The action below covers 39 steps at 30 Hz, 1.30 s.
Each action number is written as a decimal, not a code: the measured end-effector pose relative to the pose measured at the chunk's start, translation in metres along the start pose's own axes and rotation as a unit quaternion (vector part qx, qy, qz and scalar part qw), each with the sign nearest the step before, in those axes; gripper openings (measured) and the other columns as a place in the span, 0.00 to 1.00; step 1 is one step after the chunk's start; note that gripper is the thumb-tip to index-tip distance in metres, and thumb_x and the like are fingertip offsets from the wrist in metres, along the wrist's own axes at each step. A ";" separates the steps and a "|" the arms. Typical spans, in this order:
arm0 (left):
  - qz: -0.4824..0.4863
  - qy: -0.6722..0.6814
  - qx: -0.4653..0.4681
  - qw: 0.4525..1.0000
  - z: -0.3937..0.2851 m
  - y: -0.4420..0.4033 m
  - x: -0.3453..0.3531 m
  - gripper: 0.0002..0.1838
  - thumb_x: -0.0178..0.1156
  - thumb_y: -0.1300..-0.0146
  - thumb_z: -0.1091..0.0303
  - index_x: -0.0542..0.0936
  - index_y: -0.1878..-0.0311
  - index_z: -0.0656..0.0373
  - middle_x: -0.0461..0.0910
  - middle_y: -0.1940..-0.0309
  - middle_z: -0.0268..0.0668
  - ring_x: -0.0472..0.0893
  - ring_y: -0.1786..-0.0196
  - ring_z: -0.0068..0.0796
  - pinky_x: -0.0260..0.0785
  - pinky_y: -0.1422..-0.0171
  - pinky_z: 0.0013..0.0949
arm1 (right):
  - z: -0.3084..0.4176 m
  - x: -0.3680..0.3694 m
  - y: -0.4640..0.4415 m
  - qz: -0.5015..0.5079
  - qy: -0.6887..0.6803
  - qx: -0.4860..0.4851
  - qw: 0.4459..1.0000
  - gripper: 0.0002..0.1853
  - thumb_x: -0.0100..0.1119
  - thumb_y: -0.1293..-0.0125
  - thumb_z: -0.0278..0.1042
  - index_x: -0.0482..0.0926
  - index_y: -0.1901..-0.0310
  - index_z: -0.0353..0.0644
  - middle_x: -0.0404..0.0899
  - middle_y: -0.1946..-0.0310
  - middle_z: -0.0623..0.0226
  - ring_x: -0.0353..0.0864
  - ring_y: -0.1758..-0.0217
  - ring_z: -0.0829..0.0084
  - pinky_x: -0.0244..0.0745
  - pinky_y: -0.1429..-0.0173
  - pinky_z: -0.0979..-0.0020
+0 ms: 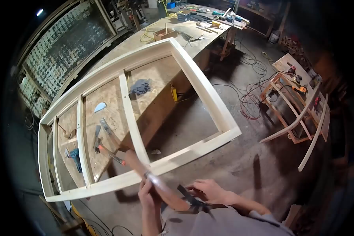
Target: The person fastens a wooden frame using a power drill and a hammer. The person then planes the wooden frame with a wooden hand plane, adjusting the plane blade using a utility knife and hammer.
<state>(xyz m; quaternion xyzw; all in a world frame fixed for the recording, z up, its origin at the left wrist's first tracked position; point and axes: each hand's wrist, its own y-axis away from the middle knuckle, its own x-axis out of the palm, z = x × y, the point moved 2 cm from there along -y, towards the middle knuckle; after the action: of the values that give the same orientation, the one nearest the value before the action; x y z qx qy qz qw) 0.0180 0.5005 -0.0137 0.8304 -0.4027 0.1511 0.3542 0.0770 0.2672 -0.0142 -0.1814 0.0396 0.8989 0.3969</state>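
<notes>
My left hand [146, 195] is closed at the side of a long, rounded brown item [170, 195] with a shiny pale band; motion blur hides its exact kind. Black strap-like pieces [189, 195] lie at its lower end, against my grey shirt. The curled fingers of my right hand [208, 191] are at these black pieces. Just beyond my hands lies a large pale wooden frame [192, 152] with a curved far rail and several crossbars. Its right part overhangs the workbench [145, 114].
Within the frame's outline, a hammer [97, 139], a blue drill [75, 157] and a grey cloth [140, 87] rest on the bench. Tools crowd its far end. At right, a wooden stand [281, 104] holds power tools and curved strips. Cables [249, 100] coil on the floor.
</notes>
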 end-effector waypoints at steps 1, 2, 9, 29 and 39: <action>0.023 -0.009 -0.023 0.999 0.023 -0.003 0.028 0.15 0.53 0.23 0.62 0.76 0.45 0.65 0.83 0.59 0.42 0.83 0.58 0.37 0.79 0.52 0.39 | -0.004 -0.029 0.015 -0.013 0.002 0.021 1.000 0.11 0.69 0.32 0.27 0.86 0.49 0.38 0.86 0.60 0.55 0.88 0.63 0.57 0.83 0.59 0.66; 0.034 -0.021 -0.054 0.998 0.045 -0.010 0.053 0.16 0.53 0.24 0.62 0.75 0.44 0.65 0.83 0.59 0.43 0.83 0.59 0.40 0.79 0.53 0.40 | -0.010 -0.054 0.026 -0.036 0.049 0.006 0.998 0.09 0.67 0.29 0.25 0.86 0.49 0.36 0.87 0.63 0.56 0.90 0.64 0.65 0.83 0.59 0.69; 0.121 -0.066 -0.110 0.984 0.126 -0.031 0.215 0.25 0.51 0.21 0.57 0.70 0.31 0.66 0.77 0.66 0.39 0.80 0.67 0.34 0.75 0.61 0.35 | -0.113 -0.160 0.084 -0.147 -0.208 0.155 0.955 0.09 0.62 0.24 0.24 0.85 0.48 0.31 0.87 0.66 0.65 0.87 0.65 0.78 0.80 0.61 0.77; 0.036 0.139 -0.006 0.990 0.226 -0.239 0.456 0.34 0.49 0.21 0.44 0.65 0.22 0.56 0.72 0.62 0.38 0.73 0.74 0.29 0.65 0.70 0.33 | -0.320 -0.562 -0.097 0.060 -0.019 0.288 0.956 0.12 0.64 0.24 0.36 0.85 0.52 0.35 0.88 0.67 0.55 0.89 0.65 0.69 0.81 0.58 0.67; 0.074 0.365 -0.145 0.917 0.283 -0.362 0.642 0.37 0.59 0.30 0.43 0.71 0.27 0.60 0.71 0.63 0.36 0.70 0.72 0.27 0.65 0.69 0.29 | -0.410 -0.741 -0.254 0.076 0.085 0.027 0.993 0.06 0.66 0.31 0.33 0.84 0.59 0.41 0.86 0.66 0.52 0.86 0.60 0.48 0.81 0.57 0.56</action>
<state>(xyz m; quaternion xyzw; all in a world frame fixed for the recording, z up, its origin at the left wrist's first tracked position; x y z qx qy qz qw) 0.6935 0.0928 -0.0369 0.6246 -0.3234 0.4092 0.5812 0.8417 -0.1654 -0.1128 -0.2427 0.1114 0.9064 0.3272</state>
